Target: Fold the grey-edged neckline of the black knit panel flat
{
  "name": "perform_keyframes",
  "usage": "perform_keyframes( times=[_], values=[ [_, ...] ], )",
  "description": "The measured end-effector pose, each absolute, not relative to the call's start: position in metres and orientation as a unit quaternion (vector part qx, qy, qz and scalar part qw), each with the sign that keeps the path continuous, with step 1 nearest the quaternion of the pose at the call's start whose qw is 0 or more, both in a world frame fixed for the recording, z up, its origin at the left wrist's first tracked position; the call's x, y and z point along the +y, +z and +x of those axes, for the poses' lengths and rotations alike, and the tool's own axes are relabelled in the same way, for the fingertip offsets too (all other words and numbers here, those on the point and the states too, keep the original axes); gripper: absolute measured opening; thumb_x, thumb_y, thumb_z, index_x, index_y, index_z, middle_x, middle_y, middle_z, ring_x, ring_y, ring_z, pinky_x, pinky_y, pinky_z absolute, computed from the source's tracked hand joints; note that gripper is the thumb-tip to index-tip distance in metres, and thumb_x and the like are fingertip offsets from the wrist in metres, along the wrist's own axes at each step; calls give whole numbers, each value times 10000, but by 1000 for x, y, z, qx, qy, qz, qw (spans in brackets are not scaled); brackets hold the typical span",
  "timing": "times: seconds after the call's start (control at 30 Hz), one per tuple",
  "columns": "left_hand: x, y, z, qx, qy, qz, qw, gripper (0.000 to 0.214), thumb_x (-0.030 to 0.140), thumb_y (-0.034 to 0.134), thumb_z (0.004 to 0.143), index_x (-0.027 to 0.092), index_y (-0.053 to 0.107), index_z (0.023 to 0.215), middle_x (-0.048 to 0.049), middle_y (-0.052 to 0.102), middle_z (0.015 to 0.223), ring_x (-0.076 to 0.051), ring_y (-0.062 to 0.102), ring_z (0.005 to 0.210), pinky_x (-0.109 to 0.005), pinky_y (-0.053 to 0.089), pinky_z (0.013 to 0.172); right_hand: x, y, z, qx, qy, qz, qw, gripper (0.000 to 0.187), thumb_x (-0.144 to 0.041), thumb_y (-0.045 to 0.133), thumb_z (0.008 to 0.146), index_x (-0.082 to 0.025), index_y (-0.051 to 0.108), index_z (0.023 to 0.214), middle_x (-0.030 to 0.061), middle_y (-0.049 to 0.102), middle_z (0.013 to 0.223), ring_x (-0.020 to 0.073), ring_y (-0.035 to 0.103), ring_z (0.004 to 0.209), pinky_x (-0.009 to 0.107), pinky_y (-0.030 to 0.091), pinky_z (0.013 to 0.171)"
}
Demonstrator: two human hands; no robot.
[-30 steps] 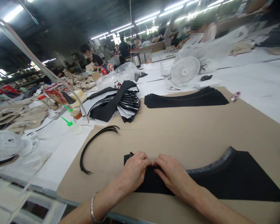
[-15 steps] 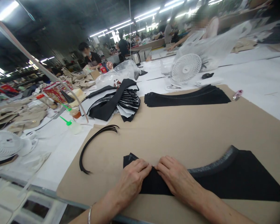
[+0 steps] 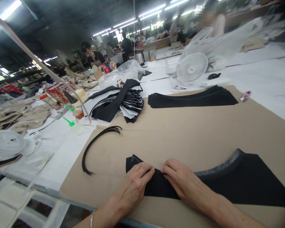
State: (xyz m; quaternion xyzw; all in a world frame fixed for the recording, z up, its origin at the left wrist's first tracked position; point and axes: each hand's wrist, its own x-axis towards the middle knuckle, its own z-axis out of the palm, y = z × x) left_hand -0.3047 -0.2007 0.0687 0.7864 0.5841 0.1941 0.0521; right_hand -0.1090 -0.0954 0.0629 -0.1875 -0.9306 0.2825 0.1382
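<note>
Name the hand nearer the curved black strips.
Left. The left hand is on the black panel, to the right of the strips; the right hand is farther right along it.

Bright o/h tubes (image 3: 152, 11), dim ceiling (image 3: 61, 22); bkgd blurry, edges stretched, top-R corner dark.

hands (image 3: 137, 179): slightly farther apart | black fabric (image 3: 244, 182): more showing between them and at left end

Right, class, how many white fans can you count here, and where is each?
2: one fan at the picture's left edge, another fan beyond the flat black stack. More may be hidden in the background clutter.
</note>
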Motion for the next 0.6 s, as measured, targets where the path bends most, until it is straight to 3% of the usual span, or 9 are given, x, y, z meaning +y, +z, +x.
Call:
perform_keyframes(
  times=[0.17, 0.6],
  values=[
    [-199, 74, -303, 587, 166, 787, 90, 355, 90, 390, 936, 191, 579, 1219, -62, 642, 1054, -192, 564, 996, -351, 502, 921, -93, 65, -103, -926, 302, -188, 126, 202, -51, 407, 919, -181, 561, 914, 48, 531, 929, 183, 488, 861, 325, 431, 789],
    [-200, 76, -299, 566, 119, 815, 31, 426, 75, 418, 906, 209, 544, 1290, -77, 609, 1104, -216, 531, 1035, -376, 472, 936, -88, 66, -88, -945, 255, -165, 120, 199, -57, 407, 921, -180, 554, 866, 51, 545, 900, 186, 485, 841, 330, 415, 779]
  ],
)
